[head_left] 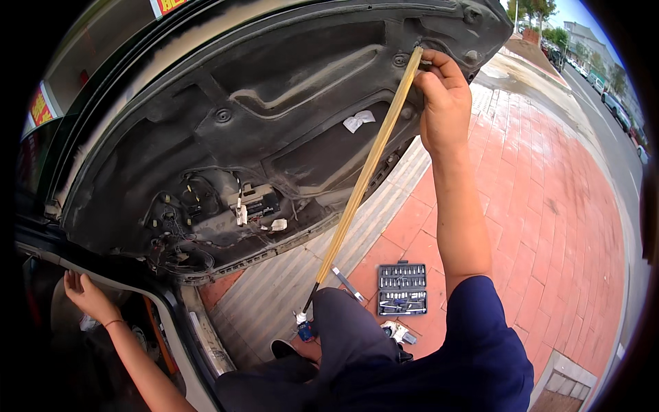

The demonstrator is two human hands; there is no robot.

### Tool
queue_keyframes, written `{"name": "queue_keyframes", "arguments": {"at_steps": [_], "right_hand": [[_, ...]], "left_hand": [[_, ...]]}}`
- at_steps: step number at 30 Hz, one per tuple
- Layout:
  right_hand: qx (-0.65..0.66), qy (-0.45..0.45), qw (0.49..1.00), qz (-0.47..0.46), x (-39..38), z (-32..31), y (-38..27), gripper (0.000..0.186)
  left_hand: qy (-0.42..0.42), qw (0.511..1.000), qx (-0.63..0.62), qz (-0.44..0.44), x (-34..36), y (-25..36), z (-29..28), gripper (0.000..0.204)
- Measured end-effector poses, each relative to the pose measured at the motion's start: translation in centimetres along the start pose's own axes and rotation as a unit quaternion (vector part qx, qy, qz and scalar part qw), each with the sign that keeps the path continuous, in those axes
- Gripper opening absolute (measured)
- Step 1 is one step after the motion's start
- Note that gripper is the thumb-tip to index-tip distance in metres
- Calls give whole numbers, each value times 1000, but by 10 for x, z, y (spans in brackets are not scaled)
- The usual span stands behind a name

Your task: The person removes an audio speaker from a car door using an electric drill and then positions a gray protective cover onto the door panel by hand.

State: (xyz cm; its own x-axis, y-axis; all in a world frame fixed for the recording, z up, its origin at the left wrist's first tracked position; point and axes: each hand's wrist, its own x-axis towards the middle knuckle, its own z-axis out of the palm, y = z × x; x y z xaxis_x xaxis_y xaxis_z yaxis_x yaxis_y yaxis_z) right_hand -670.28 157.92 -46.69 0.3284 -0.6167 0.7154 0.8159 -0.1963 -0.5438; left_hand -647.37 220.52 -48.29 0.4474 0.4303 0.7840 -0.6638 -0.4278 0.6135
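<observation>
Up at the far edge of an open car door, my right hand pinches the top end of a long, thin yellowish strip. The strip slants down to the left, and its narrow dark lower end reaches beside my knee, close to a blue bottle with a white top. Black inner skin and loose wiring show on the door. At the left, my left hand rests with fingers apart at the pale edge of the car's door opening; shadow partly hides its fingertips.
An open dark socket set case lies on red paving, with a small metal-and-grey part below it. A flat metal bar lies left of the case. White scraps cling to the door. Parked cars line the road.
</observation>
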Motion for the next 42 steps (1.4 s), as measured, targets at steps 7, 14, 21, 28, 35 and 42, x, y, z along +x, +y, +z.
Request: {"name": "queue_keyframes", "arguments": {"at_steps": [7, 14, 21, 28, 35, 42], "right_hand": [[-488, 1, 787, -378, -14, 6, -11, 35], [-435, 29, 791, -429, -21, -61, -1, 27], [-553, -168, 694, -429, -31, -101, -8, 49], [-570, -179, 690, -408, -15, -133, -19, 42], [-584, -157, 657, -450, -53, -66, -66, 35], [-376, -380, 767, -354, -129, 61, -69, 31]], "left_hand": [[-140, 874, 94, 456, -56, 193, 107, 55], [-259, 825, 32, 502, -94, 283, 194, 41], [-384, 843, -60, 373, -94, 295, 162, 14], [-307, 797, -54, 516, -120, 253, 125, 14], [-376, 734, 65, 562, -205, 191, 62, 18], [-315, 773, 44, 549, -210, 198, 68, 17]]}}
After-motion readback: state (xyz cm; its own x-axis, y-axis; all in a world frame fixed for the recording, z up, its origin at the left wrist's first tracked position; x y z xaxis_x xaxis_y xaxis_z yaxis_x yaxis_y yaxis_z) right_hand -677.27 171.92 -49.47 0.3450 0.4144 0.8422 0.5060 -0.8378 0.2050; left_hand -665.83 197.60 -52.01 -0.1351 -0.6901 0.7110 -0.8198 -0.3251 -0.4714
